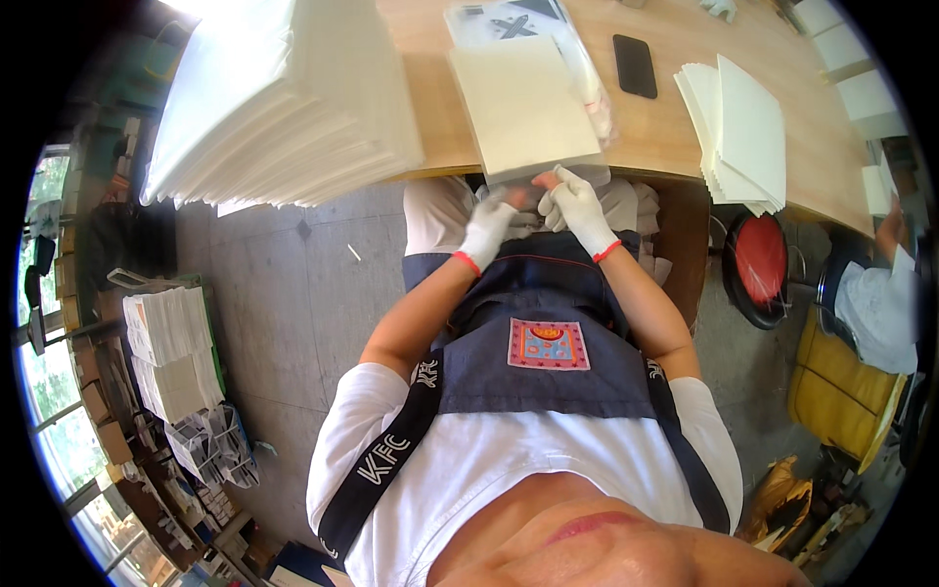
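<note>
Far left on the wooden table (675, 137) sits a tall stack of white sheets (284, 98), soft-edged and fanned out so the layers show like steps, hanging a little past the table's edge. Lower left, on the grey tiled floor, stand shorter piles of paper goods (171, 352).

At the near edge of the table lies a flat cream square pad (523, 108), matte and smooth, its front edge jutting over the person's lap. Both hands meet just under that edge. The left hand (486, 227), in a white knit glove with a red cuff, has its fingers curled inward, seemingly pinching something pale at the pad's lower edge; what exactly it grips is hidden. The right hand (577, 203), gloved the same, touches the pad's front edge with its fingers bent and close together.

Beyond the pad lies a clear plastic bag (548, 24), then a black phone (635, 66), glossy and rectangular. Further right, a smaller fanned stack of cream squares (738, 137), and below it a round red stool (758, 259).
</note>
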Tool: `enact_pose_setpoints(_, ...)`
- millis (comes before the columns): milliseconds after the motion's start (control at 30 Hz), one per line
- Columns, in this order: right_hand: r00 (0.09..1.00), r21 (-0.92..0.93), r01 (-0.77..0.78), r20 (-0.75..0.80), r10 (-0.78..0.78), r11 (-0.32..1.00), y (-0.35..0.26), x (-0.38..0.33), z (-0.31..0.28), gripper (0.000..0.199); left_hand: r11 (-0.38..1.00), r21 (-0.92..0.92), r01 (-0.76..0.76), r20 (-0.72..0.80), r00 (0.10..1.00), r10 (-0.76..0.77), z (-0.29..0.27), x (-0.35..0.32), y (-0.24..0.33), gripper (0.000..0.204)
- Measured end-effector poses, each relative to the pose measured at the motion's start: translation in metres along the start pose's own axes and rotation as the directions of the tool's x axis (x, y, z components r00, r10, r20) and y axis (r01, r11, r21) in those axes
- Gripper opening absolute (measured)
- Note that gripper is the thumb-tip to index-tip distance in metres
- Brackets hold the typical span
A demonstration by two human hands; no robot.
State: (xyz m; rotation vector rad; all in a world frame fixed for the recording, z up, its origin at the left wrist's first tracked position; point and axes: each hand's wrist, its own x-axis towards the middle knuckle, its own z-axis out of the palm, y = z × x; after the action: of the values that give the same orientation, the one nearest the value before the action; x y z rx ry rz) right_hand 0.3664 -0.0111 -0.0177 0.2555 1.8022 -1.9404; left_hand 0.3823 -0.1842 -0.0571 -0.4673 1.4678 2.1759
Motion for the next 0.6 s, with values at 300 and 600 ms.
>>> enact_pose_setpoints(300,0.814,-0.898,0.427,0.331,-0.477,0.105,0.001,0.020,0.049,0.019,0.968,0.229,-0.104,0.062,0.994,0.092,-0.046,0.005,0.026,0.020)
enact_pose_setpoints(600,0.833,0.611,0.551,-0.359,-0.422,0.568,0.068,-0.019,-0.165,0.009,0.922,0.357,-0.148,-0.002,0.987,0.159,-0.043,-0.015,0.040,0.017)
